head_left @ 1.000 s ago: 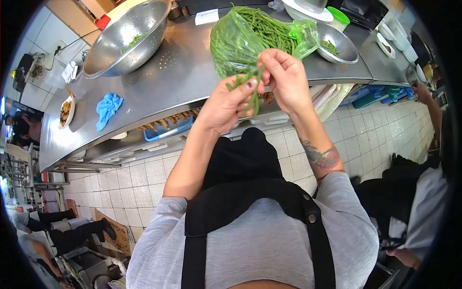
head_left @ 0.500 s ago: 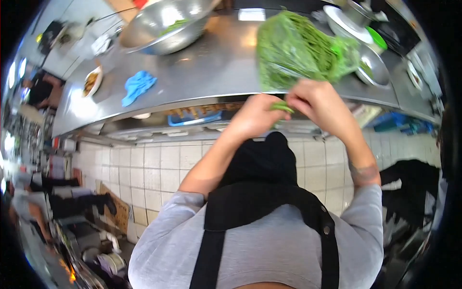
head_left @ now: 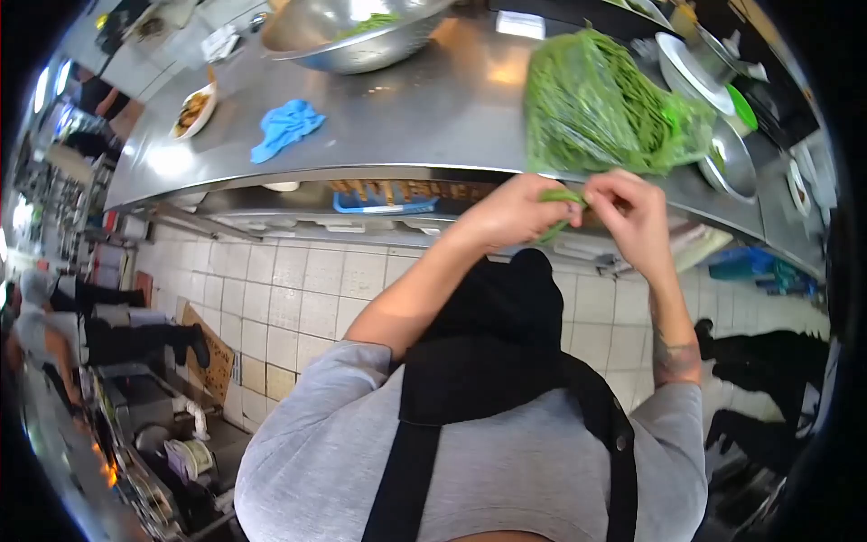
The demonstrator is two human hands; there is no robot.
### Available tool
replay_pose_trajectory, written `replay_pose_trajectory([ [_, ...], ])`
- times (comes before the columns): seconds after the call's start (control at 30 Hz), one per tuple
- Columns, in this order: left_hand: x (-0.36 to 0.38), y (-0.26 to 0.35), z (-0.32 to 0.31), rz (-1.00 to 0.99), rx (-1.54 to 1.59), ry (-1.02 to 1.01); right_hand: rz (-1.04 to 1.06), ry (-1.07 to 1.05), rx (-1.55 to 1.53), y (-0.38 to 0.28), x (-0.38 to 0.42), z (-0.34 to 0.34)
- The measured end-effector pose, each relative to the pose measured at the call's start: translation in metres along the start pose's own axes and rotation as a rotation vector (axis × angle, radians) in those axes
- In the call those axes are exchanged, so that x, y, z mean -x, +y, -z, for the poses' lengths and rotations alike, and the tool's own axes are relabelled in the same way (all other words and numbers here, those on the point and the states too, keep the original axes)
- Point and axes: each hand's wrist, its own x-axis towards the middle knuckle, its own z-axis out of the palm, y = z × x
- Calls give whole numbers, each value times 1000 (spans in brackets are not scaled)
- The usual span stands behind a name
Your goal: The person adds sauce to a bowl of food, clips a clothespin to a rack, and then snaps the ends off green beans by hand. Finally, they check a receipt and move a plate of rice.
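A few green beans point(head_left: 562, 195) are gripped in my left hand point(head_left: 517, 215), its thumb and fingers closed around them just off the table's front edge. Thumb and forefinger of my right hand point(head_left: 635, 217) pinch at the right-hand end of these beans. Right behind both hands, a clear plastic bag point(head_left: 569, 108) full of long green beans lies open on the steel table. A large steel bowl point(head_left: 361, 54) at the back left has some green pieces in it. To the right of the bag stands a smaller steel bowl point(head_left: 736, 167) with a little green inside.
On the steel table point(head_left: 406, 126) lie a blue cloth or glove point(head_left: 287, 128) and a white dish of brown food point(head_left: 193, 113). A blue tray point(head_left: 384, 206) sits on the shelf below. White plates point(head_left: 691, 77) are stacked at the right. Other people point(head_left: 135, 334) stand at the left and right.
My view has shifted, so the table items appear farther right. My right hand has turned more upright, its fingertips at the beans' end. The left hand keeps its hold on the beans.
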Motion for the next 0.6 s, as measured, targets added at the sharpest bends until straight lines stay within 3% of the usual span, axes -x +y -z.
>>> replay_pose_trajectory([
  [0.07, 1, -1, -1, 5, 51, -25, -212, 36, -372, 16, 2, -5],
  [0.1, 1, -2, -1, 4, 88, -12, -240, 55, -355, 21, 3, -6],
  [0.2, 7, -1, 1, -44, 337, -19, -222, 218, -1232, 30, 4, -15],
  [0.33, 6, -11, 10, -194, 607, 44, -396, 100, -1289, 28, 20, -39],
  [0.4, 7, -12, 12, -192, 624, 40, -546, -86, -1274, 19, 26, -53],
  [0.6, 5, -15, 12, -249, 555, 126, -489, 23, -1214, 8, 34, -68],
])
